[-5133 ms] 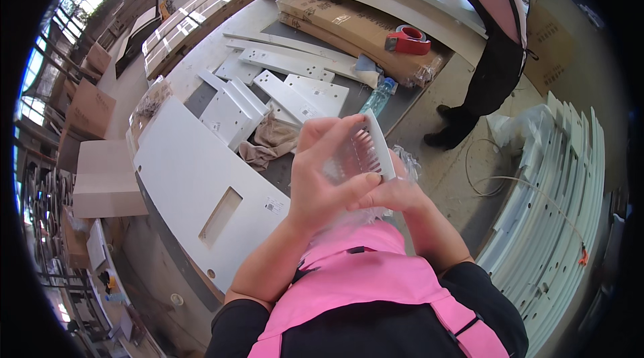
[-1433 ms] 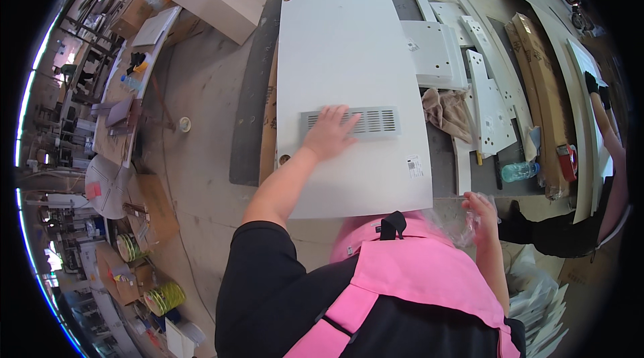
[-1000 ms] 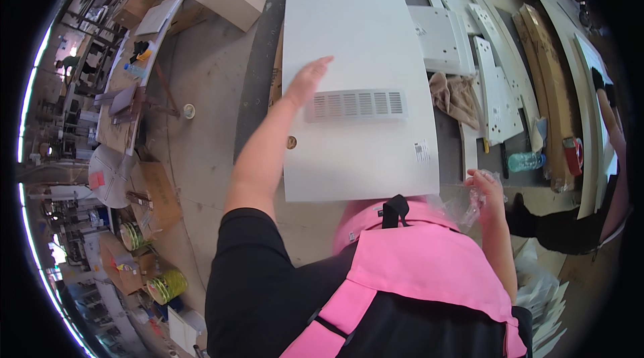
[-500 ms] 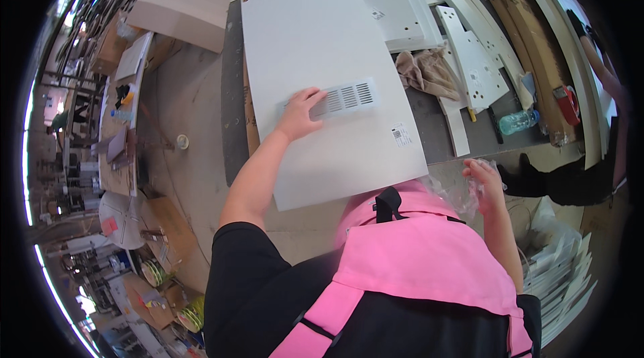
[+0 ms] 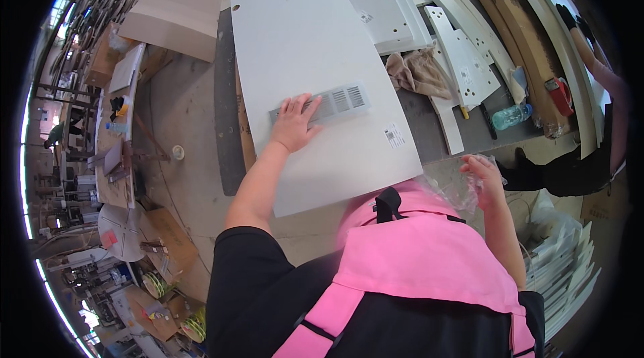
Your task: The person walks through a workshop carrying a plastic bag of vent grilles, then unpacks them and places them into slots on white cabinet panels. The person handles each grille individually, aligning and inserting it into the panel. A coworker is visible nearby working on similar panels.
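My left grip (image 5: 293,126) is unclenched, fingers spread over the left part of a slotted grey vent grille (image 5: 345,100). The grille lies slightly aslant across a white panel (image 5: 308,36), its left end just inside the panel's left edge, its right end short of the other. Beyond it, the white face gives me a long run of room to the far edge; on my side a shorter stretch, with a printed label (image 5: 394,135) near the right edge, leads to the near edge, which hangs past the desk (image 5: 419,131) toward my pink apron (image 5: 429,251). To the left, a dark strip of desk separates the panel from the floor (image 5: 194,177). The right side is tighter: drilled white boards (image 5: 384,16) and a crumpled brown cloth (image 5: 424,74) sit just beside that edge. My right grip (image 5: 490,182), off the desk's near edge, is curled around crumpled clear film (image 5: 467,198).
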`<state>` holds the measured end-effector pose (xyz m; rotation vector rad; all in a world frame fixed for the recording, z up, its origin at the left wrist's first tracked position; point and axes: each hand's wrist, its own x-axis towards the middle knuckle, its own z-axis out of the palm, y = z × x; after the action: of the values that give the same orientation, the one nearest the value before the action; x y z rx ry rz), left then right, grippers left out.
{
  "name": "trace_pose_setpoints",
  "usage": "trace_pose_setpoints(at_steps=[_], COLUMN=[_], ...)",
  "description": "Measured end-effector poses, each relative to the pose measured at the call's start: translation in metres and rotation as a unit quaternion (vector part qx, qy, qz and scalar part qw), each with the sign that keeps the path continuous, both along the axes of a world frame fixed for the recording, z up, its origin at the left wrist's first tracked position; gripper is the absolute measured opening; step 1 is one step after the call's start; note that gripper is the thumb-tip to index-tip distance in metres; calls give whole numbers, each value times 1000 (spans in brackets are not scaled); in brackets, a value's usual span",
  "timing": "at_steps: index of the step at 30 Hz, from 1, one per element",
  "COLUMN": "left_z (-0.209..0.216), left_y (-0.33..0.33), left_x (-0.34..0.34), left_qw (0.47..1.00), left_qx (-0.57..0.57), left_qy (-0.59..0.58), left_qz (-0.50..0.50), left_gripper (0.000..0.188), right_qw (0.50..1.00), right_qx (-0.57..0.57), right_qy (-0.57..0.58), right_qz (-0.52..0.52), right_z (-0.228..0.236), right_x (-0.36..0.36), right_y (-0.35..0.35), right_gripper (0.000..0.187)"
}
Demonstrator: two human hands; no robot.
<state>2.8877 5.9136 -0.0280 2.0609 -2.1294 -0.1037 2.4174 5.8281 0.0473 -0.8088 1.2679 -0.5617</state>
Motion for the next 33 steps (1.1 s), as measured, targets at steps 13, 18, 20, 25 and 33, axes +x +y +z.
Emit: trace_pose_setpoints(at_steps=[13, 18, 20, 25, 33], left_z=[25, 30, 31, 28, 26], left_y=[-35, -37, -38, -35, -36], left_x=[25, 21, 20, 9, 5], left_qw=[946, 932, 928, 955, 962], left_qx=[169, 205, 202, 197, 208], left_qy=[271, 289, 301, 203, 150], left_qz=[57, 73, 85, 89, 99], left_gripper=[71, 74, 75, 85, 91], right_qw=[1000, 998, 999, 1000, 999], right_qx=[13, 13, 12, 6, 6], right_qy=[-12, -45, -37, -21, -39], right_qz=[18, 30, 16, -18, -30], right_z=[-1, -4, -4, -9, -16], right_x=[13, 9, 5, -8, -14], right_y=[7, 13, 17, 28, 36], right_gripper=[26, 26, 26, 26, 25])
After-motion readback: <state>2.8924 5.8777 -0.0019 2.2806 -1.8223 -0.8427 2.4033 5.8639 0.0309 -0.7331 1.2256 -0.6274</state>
